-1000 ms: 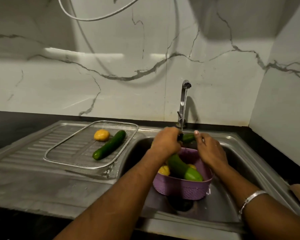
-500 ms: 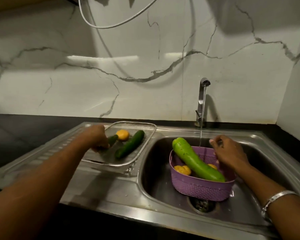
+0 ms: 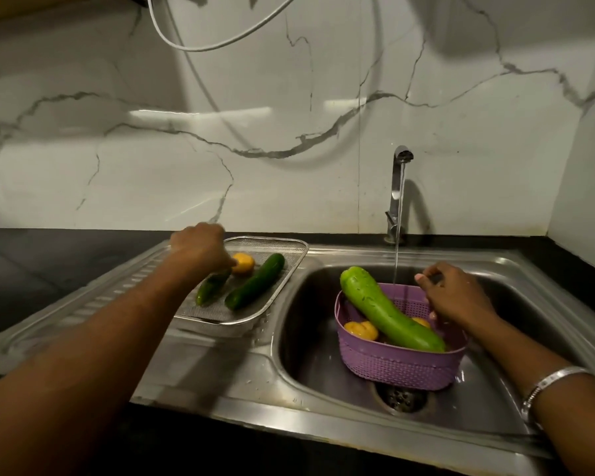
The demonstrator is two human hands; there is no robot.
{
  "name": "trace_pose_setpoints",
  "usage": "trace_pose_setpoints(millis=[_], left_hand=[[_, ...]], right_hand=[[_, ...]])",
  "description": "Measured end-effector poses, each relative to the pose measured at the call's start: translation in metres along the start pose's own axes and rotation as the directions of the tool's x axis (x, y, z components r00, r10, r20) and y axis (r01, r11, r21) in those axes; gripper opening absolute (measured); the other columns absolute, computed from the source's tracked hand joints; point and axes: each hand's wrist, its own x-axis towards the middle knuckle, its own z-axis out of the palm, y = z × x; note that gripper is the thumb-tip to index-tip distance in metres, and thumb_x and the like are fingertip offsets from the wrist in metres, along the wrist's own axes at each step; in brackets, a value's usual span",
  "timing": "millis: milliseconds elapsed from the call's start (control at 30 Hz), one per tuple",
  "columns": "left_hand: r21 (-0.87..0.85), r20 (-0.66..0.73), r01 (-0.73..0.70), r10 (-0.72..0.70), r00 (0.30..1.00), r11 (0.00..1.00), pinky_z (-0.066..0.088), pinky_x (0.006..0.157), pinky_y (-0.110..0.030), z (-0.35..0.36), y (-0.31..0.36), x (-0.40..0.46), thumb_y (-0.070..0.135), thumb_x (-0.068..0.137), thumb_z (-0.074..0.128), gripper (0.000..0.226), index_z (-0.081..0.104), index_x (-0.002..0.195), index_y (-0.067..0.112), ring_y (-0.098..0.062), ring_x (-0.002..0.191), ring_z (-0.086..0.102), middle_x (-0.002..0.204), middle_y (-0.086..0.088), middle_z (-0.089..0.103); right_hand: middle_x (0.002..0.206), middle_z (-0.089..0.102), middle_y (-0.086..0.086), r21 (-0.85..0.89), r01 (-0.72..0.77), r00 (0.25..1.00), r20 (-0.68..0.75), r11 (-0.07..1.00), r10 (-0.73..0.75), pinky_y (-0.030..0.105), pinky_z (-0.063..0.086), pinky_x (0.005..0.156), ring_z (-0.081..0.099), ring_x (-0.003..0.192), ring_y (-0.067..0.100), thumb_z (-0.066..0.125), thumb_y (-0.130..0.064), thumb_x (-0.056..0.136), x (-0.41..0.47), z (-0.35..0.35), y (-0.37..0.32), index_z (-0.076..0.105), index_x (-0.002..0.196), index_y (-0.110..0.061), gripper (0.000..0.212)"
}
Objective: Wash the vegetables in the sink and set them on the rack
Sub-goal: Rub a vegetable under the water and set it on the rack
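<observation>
A steel mesh rack (image 3: 291,269) sits on the draining board left of the sink (image 3: 516,324). On it lie a yellow vegetable (image 3: 244,263), a long dark cucumber (image 3: 255,286) and a smaller cucumber (image 3: 212,289). My left hand (image 3: 200,250) is over the rack, fingers curled at the far end of the smaller cucumber, which lies low on the mesh. In the sink stands a purple basket (image 3: 395,367) holding a big light-green gourd (image 3: 389,309) and yellow vegetables (image 3: 361,330). My right hand (image 3: 457,298) grips the basket's back rim.
The tap (image 3: 397,187) at the back of the sink runs a thin stream of water down just behind the basket. The drain (image 3: 402,397) shows in front of the basket. A black counter borders the steel unit; a marble wall stands behind and to the right.
My left hand carried the smaller cucumber from under the tap over to the rack and lowered it beside the long cucumber. My right hand moved to the basket's rim.
</observation>
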Motion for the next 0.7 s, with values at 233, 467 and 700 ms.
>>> trace_pose_setpoints(millis=[233, 467, 700], left_hand=[[-0.286, -0.288, -0.385, 0.304, 0.908, 0.878, 0.054, 0.079, -0.034, -0.013, 0.111, -0.011, 0.050, 0.087, 0.068, 0.027, 0.075, 0.098, 0.026, -0.018, 0.085, 0.066, 0.093, 0.005, 0.073], [-0.456, 0.002, -0.571, 0.643, 0.766, 0.682, 0.057, 0.088, -0.036, 0.040, 0.254, -0.020, 0.030, 0.083, 0.075, 0.025, 0.077, 0.106, 0.019, -0.020, 0.095, 0.070, 0.102, -0.004, 0.075], [-0.221, 0.195, -0.570, 0.608, 0.769, 0.791, 0.050, 0.089, -0.036, 0.102, 0.322, -0.014, 0.041, 0.091, 0.064, 0.036, 0.065, 0.120, 0.019, -0.025, 0.116, 0.064, 0.126, -0.007, 0.067]], right_hand=[[0.084, 0.074, 0.000, -0.031, -0.094, 0.996, 0.001, 0.995, 0.094, 0.040, 0.059, 0.083, 0.072, 0.082, 0.024, 0.070, -0.047, 0.087, 0.009, 0.002, 0.012, 0.064, 0.100, -0.028, 0.024], [0.096, 0.074, 0.004, -0.032, -0.182, 0.983, -0.043, 0.983, 0.181, 0.037, 0.057, 0.085, 0.070, 0.092, 0.030, 0.062, -0.030, 0.090, 0.015, -0.004, 0.019, 0.069, 0.091, -0.024, 0.009], [0.107, 0.070, 0.005, -0.240, -0.110, 0.983, 0.118, 0.964, 0.142, 0.036, 0.055, 0.082, 0.068, 0.098, 0.025, 0.063, -0.025, 0.091, 0.019, 0.004, 0.023, 0.071, 0.111, -0.024, 0.021]])
